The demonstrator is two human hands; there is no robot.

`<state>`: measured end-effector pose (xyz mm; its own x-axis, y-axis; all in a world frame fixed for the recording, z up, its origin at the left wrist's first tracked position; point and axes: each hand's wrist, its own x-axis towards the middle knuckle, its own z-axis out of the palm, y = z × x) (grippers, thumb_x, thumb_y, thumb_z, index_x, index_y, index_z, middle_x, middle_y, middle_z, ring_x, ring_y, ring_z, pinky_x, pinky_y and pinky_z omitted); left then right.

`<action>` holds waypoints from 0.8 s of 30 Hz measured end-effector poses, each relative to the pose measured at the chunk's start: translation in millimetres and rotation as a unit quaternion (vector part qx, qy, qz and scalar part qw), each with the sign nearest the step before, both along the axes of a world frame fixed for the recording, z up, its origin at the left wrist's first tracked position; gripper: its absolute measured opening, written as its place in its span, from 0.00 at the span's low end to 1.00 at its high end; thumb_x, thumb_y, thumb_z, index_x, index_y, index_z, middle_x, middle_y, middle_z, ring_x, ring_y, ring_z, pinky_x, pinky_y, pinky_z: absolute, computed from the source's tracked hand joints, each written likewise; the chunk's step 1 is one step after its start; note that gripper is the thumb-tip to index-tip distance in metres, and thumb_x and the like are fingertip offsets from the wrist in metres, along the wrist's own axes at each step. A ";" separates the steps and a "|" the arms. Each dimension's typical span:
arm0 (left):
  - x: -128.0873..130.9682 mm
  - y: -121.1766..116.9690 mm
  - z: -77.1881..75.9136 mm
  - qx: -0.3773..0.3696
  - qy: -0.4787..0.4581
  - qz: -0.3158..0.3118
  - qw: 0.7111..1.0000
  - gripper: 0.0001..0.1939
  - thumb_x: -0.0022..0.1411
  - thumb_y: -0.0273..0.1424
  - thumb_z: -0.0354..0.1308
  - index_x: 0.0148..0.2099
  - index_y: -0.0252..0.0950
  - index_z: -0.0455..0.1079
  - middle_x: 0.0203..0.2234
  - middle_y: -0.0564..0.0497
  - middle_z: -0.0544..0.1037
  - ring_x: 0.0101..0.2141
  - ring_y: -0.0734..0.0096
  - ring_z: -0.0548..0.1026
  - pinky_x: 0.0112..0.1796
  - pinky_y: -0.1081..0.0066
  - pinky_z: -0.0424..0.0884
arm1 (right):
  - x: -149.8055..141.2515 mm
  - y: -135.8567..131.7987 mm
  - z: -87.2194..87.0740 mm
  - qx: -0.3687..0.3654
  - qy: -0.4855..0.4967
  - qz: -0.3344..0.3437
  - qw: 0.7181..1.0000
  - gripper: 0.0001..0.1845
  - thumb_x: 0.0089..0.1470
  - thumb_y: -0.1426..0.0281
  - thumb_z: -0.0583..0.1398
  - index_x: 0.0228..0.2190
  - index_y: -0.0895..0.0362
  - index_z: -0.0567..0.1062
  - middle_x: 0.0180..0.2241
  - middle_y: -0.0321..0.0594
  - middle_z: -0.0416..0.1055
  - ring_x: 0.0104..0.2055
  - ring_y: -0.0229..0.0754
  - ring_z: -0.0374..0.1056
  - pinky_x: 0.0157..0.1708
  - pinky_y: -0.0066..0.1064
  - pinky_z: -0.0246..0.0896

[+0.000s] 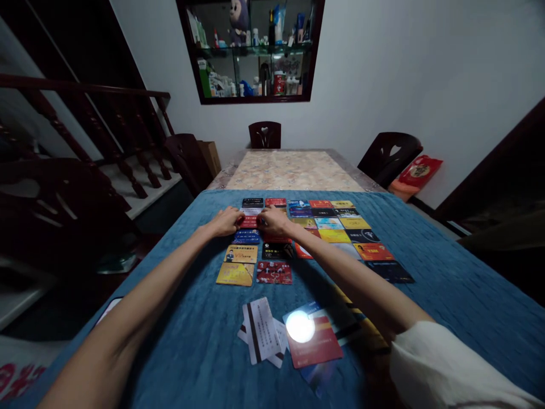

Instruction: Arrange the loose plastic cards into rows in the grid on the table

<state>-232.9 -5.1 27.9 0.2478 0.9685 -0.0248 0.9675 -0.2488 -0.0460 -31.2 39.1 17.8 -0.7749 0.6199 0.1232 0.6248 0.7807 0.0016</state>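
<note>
My left hand reaches to the left column of cards, its fingers pinched at the left edge of a red card. At the same card's right edge are the curled fingers of my right hand, which partly covers the column beside it. A blue card lies just nearer to me, and a black card is at the column's far end. Closer in are a gold VIP card, a yellow card, a black VIP card and a dark red card. My right forearm hides part of the grid.
Loose cards lie near me: white striped cards and a red card under glare. More cards form rows on the right, including an orange one. A blue cloth covers the near table. Chairs stand around it.
</note>
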 end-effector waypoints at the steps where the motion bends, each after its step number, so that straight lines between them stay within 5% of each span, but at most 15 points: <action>1: -0.7 0.9 -1.2 -0.001 -0.001 0.000 1.000 0.20 0.57 0.25 0.56 0.52 0.38 0.72 0.49 0.43 0.75 0.53 0.49 0.69 0.48 0.57 0.69 | -0.3 0.5 -1.1 -0.001 -0.002 -0.002 1.000 0.15 0.61 0.66 0.60 0.45 0.61 0.80 0.48 0.52 0.76 0.50 0.51 0.68 0.48 0.34 0.56; 24: -13.0 12.1 -17.6 0.016 -0.053 -0.063 0.996 0.15 0.56 0.24 0.53 0.43 0.35 0.78 0.41 0.44 0.78 0.42 0.60 0.76 0.44 0.68 0.70 | -2.8 8.7 -17.3 0.006 0.001 0.004 1.000 0.16 0.64 0.66 0.56 0.47 0.57 0.80 0.47 0.51 0.77 0.49 0.48 0.70 0.51 0.33 0.55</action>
